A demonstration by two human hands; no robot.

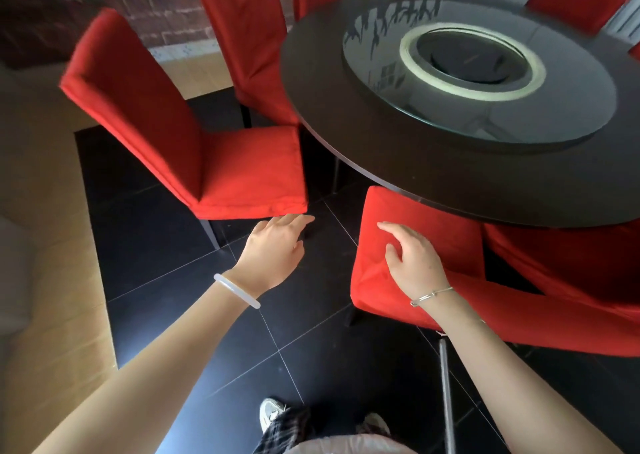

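A red-covered chair [173, 135] stands to the left of a round dark table [519, 183], seat facing the table. My left hand [273, 249] reaches out with relaxed fingers just below the front edge of that seat and holds nothing. A second red chair [426, 218] is pushed under the table's near edge, its back toward me. My right hand [412, 259] hovers at or on the top of that chair back, fingers spread and loosely bent; whether it touches the fabric is unclear.
A glass turntable [433, 114] with a pale ring lies on the table. More red chairs [249, 38] ring the table, another one [571, 263] at the near right. A metal pole [446, 391] stands by my right forearm. Black floor tiles [180, 280] meet tan flooring on the left.
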